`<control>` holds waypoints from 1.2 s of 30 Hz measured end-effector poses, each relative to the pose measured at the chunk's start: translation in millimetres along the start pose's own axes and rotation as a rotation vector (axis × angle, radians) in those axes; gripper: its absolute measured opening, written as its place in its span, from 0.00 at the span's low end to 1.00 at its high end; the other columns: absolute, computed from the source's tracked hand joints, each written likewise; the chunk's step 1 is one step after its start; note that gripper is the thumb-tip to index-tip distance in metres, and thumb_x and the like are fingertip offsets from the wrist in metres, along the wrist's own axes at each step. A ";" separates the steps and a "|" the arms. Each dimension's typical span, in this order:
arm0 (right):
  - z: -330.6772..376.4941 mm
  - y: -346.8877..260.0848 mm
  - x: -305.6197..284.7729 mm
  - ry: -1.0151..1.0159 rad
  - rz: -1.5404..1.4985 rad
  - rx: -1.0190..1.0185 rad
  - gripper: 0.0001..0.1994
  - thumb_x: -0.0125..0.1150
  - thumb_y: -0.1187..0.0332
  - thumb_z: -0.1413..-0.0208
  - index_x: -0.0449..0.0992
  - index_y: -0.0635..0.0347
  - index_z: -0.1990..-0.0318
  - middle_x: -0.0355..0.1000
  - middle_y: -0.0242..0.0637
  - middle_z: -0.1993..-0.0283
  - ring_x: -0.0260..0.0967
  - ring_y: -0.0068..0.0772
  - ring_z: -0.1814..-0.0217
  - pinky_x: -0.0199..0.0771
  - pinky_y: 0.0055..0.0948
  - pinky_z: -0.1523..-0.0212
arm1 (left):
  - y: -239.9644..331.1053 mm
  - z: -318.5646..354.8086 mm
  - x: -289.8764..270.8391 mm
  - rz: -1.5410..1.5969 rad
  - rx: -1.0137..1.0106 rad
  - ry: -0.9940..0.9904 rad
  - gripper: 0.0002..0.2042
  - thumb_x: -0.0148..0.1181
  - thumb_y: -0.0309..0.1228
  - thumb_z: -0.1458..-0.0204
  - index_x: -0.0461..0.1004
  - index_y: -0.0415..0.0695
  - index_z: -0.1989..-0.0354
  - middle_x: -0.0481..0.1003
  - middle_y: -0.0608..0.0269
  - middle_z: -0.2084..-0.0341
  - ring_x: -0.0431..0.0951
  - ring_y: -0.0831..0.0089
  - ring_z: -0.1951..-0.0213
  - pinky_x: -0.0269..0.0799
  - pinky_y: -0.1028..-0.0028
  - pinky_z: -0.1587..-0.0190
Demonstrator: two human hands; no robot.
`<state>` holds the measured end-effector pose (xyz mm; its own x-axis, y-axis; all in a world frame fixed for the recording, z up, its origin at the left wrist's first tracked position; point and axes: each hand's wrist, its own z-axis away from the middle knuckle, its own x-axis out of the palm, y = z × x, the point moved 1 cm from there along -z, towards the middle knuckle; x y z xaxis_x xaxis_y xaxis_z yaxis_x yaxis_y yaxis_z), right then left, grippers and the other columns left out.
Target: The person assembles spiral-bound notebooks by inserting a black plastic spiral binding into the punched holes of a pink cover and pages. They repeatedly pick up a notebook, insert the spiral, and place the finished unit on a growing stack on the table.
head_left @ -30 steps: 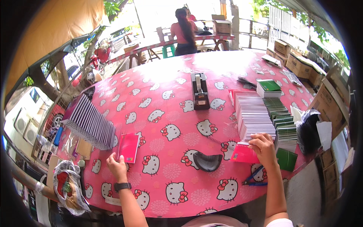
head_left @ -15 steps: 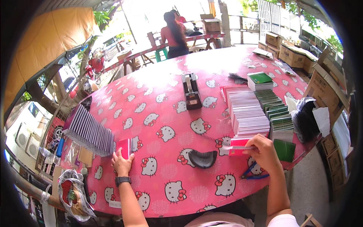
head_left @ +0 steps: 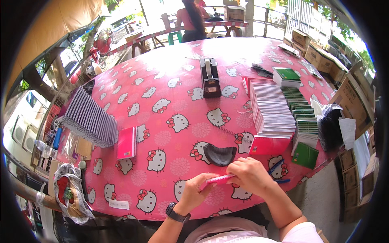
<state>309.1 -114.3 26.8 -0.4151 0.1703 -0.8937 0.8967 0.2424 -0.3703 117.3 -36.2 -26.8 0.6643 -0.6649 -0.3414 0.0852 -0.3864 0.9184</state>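
Observation:
Close to my body, both hands hold a thin pink notebook (head_left: 219, 180) edge-up above the table. My left hand (head_left: 195, 191), with a dark watch at its wrist, grips its left end. The fingers of my right hand (head_left: 250, 173) close over its right end. Just beyond them lies a black curved, ribbed object (head_left: 220, 155). Right of that stands a long row of pink notebooks (head_left: 272, 109), the nearest one showing its cover. Another pink notebook (head_left: 127, 143) lies at the left beside a leaning stack of spiral-bound notebooks (head_left: 88, 117).
A black tape dispenser (head_left: 210, 81) stands mid-table. Blue-handled pliers (head_left: 278, 174) lie by my right forearm. Green notebooks (head_left: 304, 155) line the right side near a black bundle (head_left: 330, 127). Cardboard boxes (head_left: 352, 101) stand beyond the right edge. A person (head_left: 191, 20) sits at a far table.
My left hand has left the pink notebook at the left, which stays on the table. My right hand has brought its notebook nearer my body, and both hands now hold it.

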 end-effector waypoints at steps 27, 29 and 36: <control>-98.4 86.9 74.3 0.308 0.051 0.238 0.08 0.57 0.75 0.49 0.73 0.62 0.60 0.71 0.46 0.60 0.68 0.49 0.54 0.68 0.40 0.53 | 5.6 -32.3 -10.4 -0.818 0.426 0.350 0.17 0.59 0.22 0.56 0.77 0.48 0.55 0.76 0.69 0.66 0.73 0.72 0.63 0.62 0.70 0.57; -100.2 92.2 70.2 0.419 -0.136 0.140 0.08 0.56 0.76 0.48 0.73 0.62 0.59 0.70 0.46 0.60 0.68 0.49 0.56 0.68 0.39 0.54 | 5.4 -34.2 -10.4 -0.803 0.445 0.364 0.16 0.60 0.24 0.56 0.78 0.48 0.56 0.76 0.69 0.66 0.73 0.72 0.63 0.62 0.70 0.56; -82.6 18.0 -10.8 0.322 -0.623 0.011 0.14 0.53 0.79 0.45 0.73 0.57 0.51 0.69 0.40 0.63 0.69 0.34 0.65 0.70 0.29 0.63 | -4.5 -24.5 -13.6 -0.766 0.410 0.473 0.13 0.66 0.30 0.57 0.80 0.50 0.60 0.76 0.72 0.69 0.72 0.74 0.66 0.61 0.71 0.59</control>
<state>317.0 -32.9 50.7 -0.8758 0.2773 -0.3951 0.4775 0.3778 -0.7933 126.0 -9.7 -21.4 0.7731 0.1468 -0.6171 0.4113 -0.8566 0.3116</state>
